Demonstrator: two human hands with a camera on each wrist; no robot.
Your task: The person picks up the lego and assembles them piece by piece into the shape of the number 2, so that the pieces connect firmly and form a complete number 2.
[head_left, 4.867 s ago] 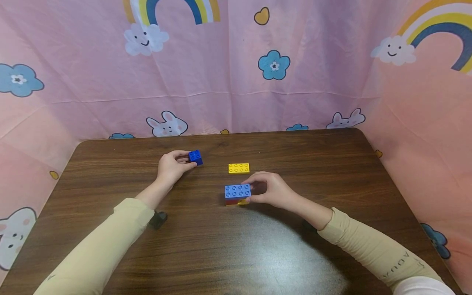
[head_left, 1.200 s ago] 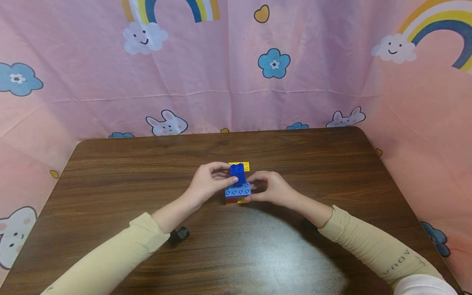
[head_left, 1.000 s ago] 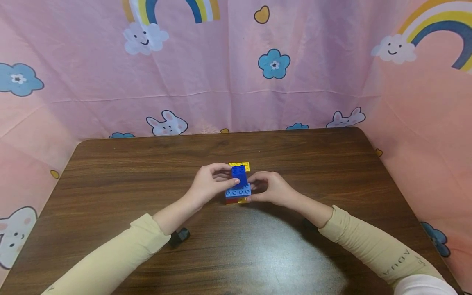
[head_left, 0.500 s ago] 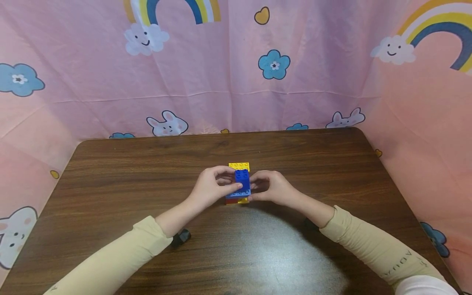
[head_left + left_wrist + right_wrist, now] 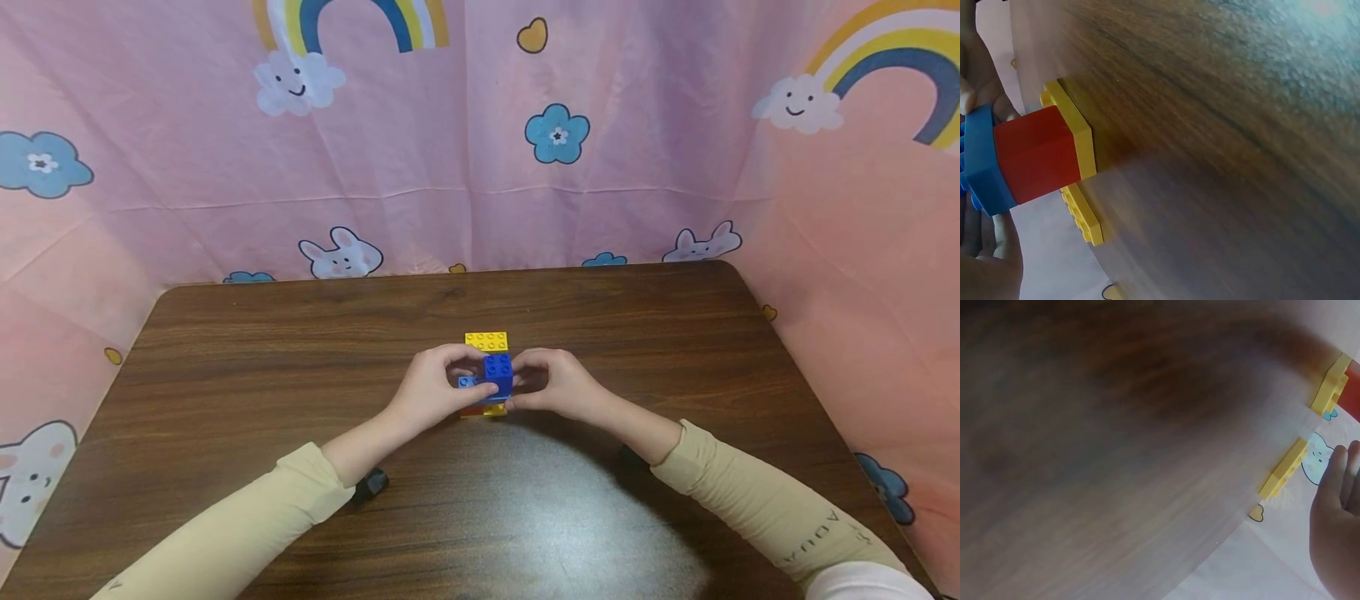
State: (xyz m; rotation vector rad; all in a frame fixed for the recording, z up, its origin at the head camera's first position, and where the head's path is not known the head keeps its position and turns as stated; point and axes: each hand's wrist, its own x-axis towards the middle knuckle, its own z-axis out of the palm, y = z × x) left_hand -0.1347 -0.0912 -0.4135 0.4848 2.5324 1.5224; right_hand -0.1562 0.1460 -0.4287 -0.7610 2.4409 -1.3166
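My left hand (image 5: 431, 385) pinches a small dark blue brick (image 5: 498, 377) between thumb and fingers. That brick is over the right end of a light blue brick (image 5: 466, 382), the top of a stack; whether the studs are fully engaged cannot be told. Below it in the left wrist view come a red brick (image 5: 1038, 153) and a yellow base plate (image 5: 1079, 131). My right hand (image 5: 564, 385) grips the stack's right side with curled thumb and fingers. In the right wrist view only part of the red brick (image 5: 1352, 394) shows.
A separate yellow plate (image 5: 486, 341) with studs lies just behind the stack on the wooden table (image 5: 480, 533). A dark wrist device (image 5: 371, 483) shows beside the left forearm. A patterned pink cloth (image 5: 420, 150) hangs behind the table.
My left hand took the dark blue brick from the left side over to the stack. In the last second it slid rightward and nearer along the light blue top. The right hand stayed put.
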